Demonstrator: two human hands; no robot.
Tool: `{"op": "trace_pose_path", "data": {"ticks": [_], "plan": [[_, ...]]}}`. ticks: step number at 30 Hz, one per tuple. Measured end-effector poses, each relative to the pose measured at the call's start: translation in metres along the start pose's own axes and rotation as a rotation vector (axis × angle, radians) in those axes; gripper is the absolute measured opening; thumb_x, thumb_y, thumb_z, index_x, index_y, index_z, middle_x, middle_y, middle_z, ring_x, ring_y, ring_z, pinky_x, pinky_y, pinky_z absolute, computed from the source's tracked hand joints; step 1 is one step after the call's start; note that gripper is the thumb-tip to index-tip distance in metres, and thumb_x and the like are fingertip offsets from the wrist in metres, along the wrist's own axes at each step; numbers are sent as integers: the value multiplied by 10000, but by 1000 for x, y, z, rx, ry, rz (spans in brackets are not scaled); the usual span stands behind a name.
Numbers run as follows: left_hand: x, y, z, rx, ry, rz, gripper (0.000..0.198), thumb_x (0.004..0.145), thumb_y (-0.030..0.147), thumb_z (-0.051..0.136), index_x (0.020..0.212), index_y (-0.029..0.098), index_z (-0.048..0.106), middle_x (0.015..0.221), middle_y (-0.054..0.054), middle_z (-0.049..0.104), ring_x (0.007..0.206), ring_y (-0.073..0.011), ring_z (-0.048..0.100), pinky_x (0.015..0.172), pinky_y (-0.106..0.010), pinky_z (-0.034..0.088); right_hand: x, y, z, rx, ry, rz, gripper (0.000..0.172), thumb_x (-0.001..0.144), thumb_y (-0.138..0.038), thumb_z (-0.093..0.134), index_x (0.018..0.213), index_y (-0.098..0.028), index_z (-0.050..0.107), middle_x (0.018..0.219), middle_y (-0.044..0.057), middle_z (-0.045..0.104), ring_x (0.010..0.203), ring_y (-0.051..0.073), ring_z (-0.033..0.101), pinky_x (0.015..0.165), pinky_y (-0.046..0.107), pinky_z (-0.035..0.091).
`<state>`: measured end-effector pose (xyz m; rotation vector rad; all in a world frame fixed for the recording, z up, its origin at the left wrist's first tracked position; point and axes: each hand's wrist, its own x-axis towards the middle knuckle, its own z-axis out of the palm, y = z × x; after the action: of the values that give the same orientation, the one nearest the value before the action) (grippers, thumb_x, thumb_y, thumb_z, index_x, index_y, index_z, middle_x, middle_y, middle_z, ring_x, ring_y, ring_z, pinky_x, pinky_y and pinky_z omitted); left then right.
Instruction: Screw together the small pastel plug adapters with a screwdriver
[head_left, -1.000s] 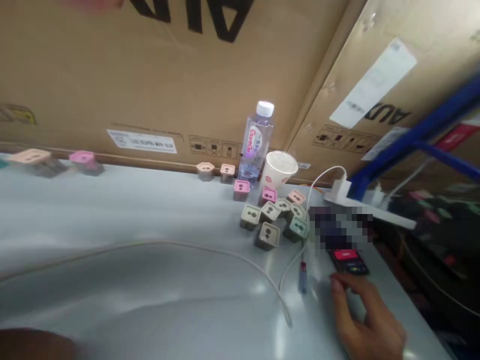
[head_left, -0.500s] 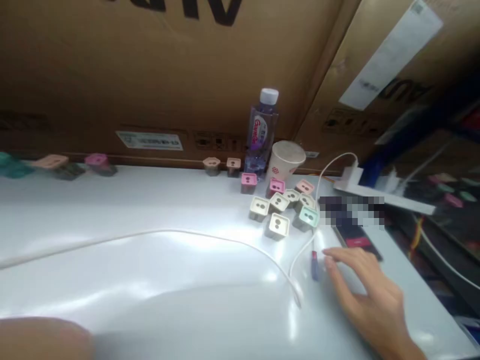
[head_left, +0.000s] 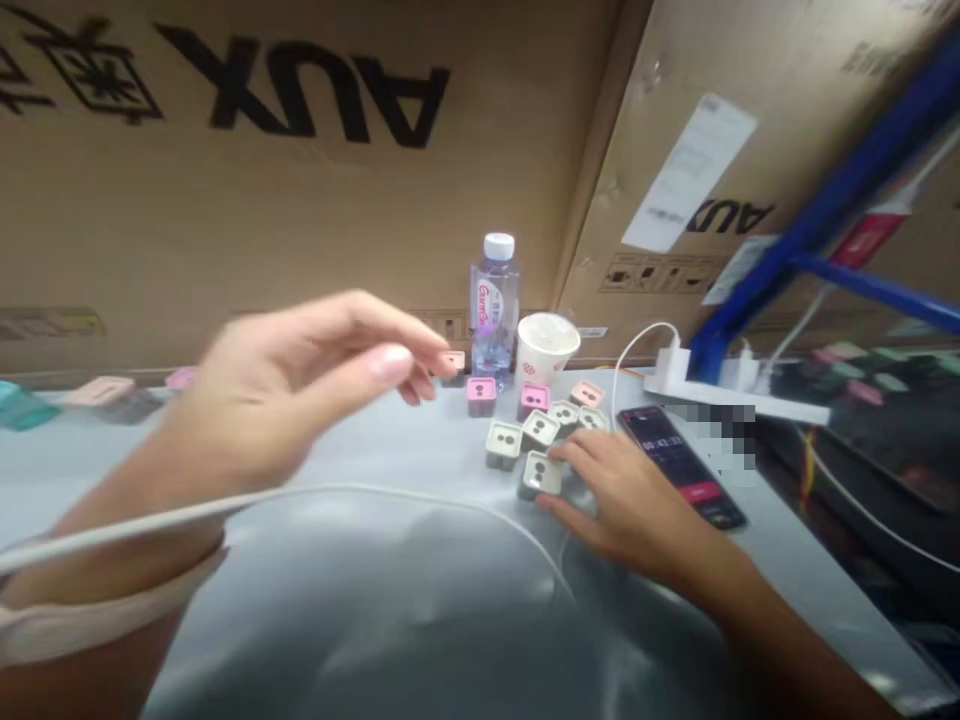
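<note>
Over the table's left-centre my left hand (head_left: 300,375) is raised, thumb and fingers apart, nothing visible between them. A white cable (head_left: 420,490) crosses in front of its wrist. My right hand (head_left: 622,490) reaches into a cluster of small two-hole pencil sharpeners. Its thumb and index finger close on the right side of the front white pencil sharpener (head_left: 540,475), which stands on the table. Beside it are more white sharpeners (head_left: 503,444), pink ones (head_left: 481,396) and a peach one (head_left: 589,393). The right hand covers whatever lies beneath it.
Behind the sharpeners stand a water bottle (head_left: 495,310) and a paper cup (head_left: 548,350). A phone (head_left: 679,465) lies right of my right hand, below a power strip (head_left: 750,394). Large cartons (head_left: 337,220) wall the back; a blue metal frame (head_left: 817,210) rises at right.
My left hand has come up into view from the lower left. The right hand has moved left and away from me onto the front white sharpener; the mint sharpener is now hidden. The view has shifted.
</note>
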<state>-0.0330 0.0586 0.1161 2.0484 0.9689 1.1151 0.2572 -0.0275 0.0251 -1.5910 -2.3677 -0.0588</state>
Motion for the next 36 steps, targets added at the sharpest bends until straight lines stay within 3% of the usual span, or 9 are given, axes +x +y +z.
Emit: {"op": "trace_pose_path", "data": {"ticks": [3, 7, 9, 12, 16, 20, 26, 36], "plan": [[-12, -19, 33, 15, -264, -109, 209, 994, 376, 624, 1026, 214, 752, 919, 13, 739, 854, -146, 688, 772, -232, 550, -2, 2, 6, 50, -1, 29, 268, 964, -368, 693, 1138, -164, 674, 1143, 146, 711, 1068, 323, 688, 937, 508, 585], [-37, -51, 79, -34, -428, -136, 168, 983, 283, 584, 1006, 188, 721, 974, -26, 744, 872, -166, 689, 774, -260, 550, -7, 5, 10, 116, -15, 58, 294, 971, -338, 675, 1207, -163, 661, 1155, 140, 706, 1090, 307, 686, 952, 500, 583], [-50, -62, 95, -26, -438, -113, 123, 940, 225, 611, 1023, 204, 699, 961, -13, 736, 816, -157, 674, 768, -273, 551, -8, 6, 10, 138, -17, 61, 294, 968, -331, 676, 1205, -157, 667, 1146, 139, 705, 1075, 301, 687, 950, 508, 582], [-66, -68, 111, -21, -394, -145, 275, 888, 222, 673, 1162, 214, 655, 985, -28, 725, 768, -165, 657, 715, -294, 555, -11, 5, 9, 217, 10, 44, 256, 957, -307, 686, 1168, -163, 676, 1140, 128, 708, 1073, 293, 677, 960, 509, 574], [-74, -66, 118, -3, -358, -127, 498, 859, 285, 758, 1328, 227, 598, 1150, -68, 696, 860, -192, 657, 747, -317, 559, -12, -1, 7, 419, 11, 10, 242, 944, -302, 703, 1157, -190, 677, 1106, 95, 711, 1035, 259, 665, 937, 453, 566], [-75, -65, 118, -75, -410, -117, 359, 901, 322, 754, 1230, 224, 646, 1184, -68, 693, 1019, -228, 658, 897, -356, 556, -13, -4, 6, 531, -23, -35, 270, 942, -270, 694, 1203, -215, 655, 1104, 70, 698, 1039, 236, 646, 938, 410, 545], [-74, -69, 120, -59, -437, -96, 332, 921, 330, 756, 1225, 238, 661, 1200, -63, 703, 1089, -248, 660, 959, -370, 550, -16, -2, 10, 457, -19, -76, 352, 941, -324, 706, 1265, -216, 622, 1175, 103, 686, 1124, 284, 635, 1041, 469, 509], [-77, -70, 118, -27, -437, 57, 394, 926, 242, 748, 1307, 230, 646, 1231, -73, 700, 1150, -238, 657, 1040, -384, 547, -17, 0, 10, 367, 5, -186, 336, 965, -315, 695, 1271, -181, 660, 1120, 116, 725, 1052, 262, 691, 947, 430, 576]]}}
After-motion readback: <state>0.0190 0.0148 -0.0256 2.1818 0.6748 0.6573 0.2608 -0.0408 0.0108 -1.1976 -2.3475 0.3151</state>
